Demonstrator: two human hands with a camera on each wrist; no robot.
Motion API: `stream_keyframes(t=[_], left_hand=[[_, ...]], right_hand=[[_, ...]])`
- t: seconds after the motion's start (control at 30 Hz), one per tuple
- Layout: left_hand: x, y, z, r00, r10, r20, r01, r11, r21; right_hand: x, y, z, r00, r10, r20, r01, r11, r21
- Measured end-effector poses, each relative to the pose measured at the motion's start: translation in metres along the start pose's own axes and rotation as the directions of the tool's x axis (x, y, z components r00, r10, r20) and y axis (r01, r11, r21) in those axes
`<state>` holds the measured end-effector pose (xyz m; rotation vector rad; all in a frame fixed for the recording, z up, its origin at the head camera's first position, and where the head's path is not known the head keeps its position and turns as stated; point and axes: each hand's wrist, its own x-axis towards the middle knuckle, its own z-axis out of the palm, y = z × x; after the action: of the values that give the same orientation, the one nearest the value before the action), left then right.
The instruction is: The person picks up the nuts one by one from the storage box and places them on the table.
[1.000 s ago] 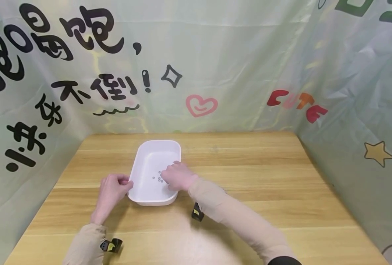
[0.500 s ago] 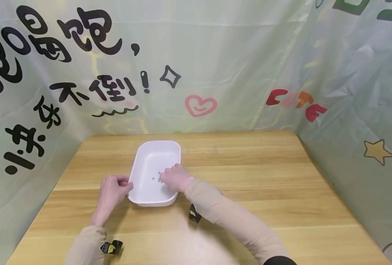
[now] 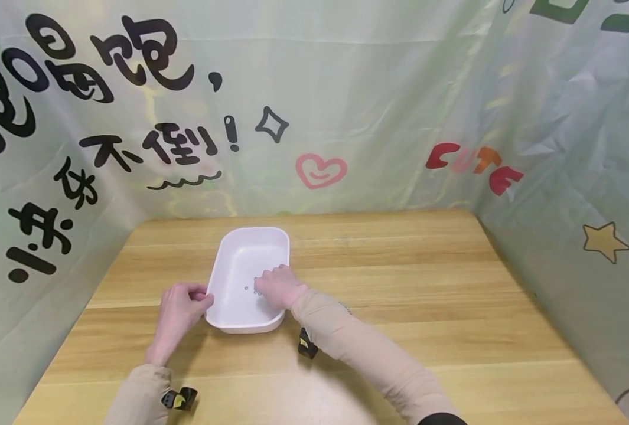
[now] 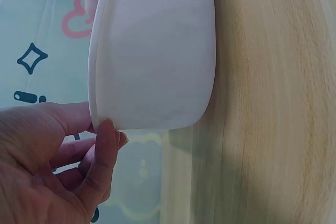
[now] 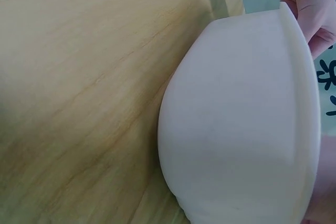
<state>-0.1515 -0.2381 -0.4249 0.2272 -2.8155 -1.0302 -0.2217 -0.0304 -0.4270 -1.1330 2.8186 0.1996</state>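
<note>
A white rectangular tray (image 3: 247, 251) with rounded corners stands left of the table's middle. My left hand (image 3: 180, 307) pinches its left rim between thumb and fingers; the left wrist view shows this hand (image 4: 63, 166) at the tray's edge. Over the tray's right rim reaches my right hand (image 3: 279, 286), its fingers bent down inside toward several tiny grey ring-like pieces (image 3: 247, 288). Its fingertips are hidden, so whether they pinch a piece does not show. In the right wrist view the tray's outer wall (image 5: 236, 103) blocks most of that hand.
More tiny grey pieces (image 3: 346, 307) lie on the wooden table (image 3: 399, 260), partly behind the right sleeve (image 3: 357, 336). A printed cloth (image 3: 378, 106) hangs along the back and sides. Small black wrist cameras (image 3: 180, 399) sit by both cuffs.
The right hand and forearm have shifted slightly left and toward the body, within the tray. The left hand keeps its grip on the rim.
</note>
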Motion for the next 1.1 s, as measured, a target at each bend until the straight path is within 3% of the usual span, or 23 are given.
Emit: stream_keyframes(t=[0.4,0.67,1.1], left_hand=[[0.002,-0.0008,-0.0008,1.0,0.01,-0.005,-0.01,1.0,0.006],[0.0014,-0.0006,-0.0004,1.0,0.008,-0.005,-0.009,1.0,-0.003],[0.0009,-0.0011,-0.0003,1.0,0.002,0.001,-0.002,1.0,-0.01]], right_hand=[[0.0024,-0.0006,-0.0007,0.997,0.033,-0.076,-0.033,0.999,-0.002],[0.0029,-0.0011,0.0013,0.998,0.026,-0.06,-0.028,0.999,-0.037],[0.0045,-0.0012,0.0016,1.0,0.012,0.021,-0.012,1.0,0.007]])
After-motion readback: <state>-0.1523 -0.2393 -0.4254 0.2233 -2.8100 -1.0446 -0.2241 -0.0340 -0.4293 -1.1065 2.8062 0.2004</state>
